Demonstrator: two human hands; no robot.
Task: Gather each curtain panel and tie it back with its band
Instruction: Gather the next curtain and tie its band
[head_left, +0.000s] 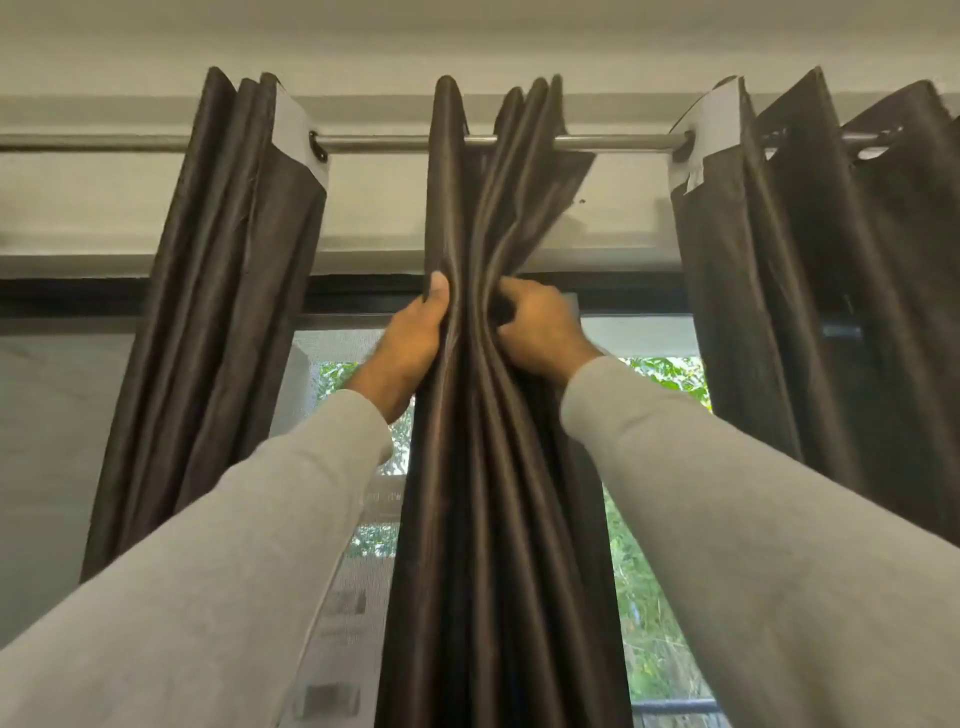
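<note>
- Window wall up close: metal rod (395, 143) running across the top, greenery showing through the glass (660, 571) behind, three dark brown panels hanging off it.
- Middle panel (488, 467) is where the action is. Left hand (410, 345) is clamped on its left edge, thumb up, and right hand (540, 332) has its fingers dug into the folds on the right, squeezing the pleats together high up.
- Left panel (208, 312) and right panel (810, 286) hang bunched but I can't see a band on either.
- No band in sight anywhere, so I'd say gathering is underway and all the tying is left.
</note>
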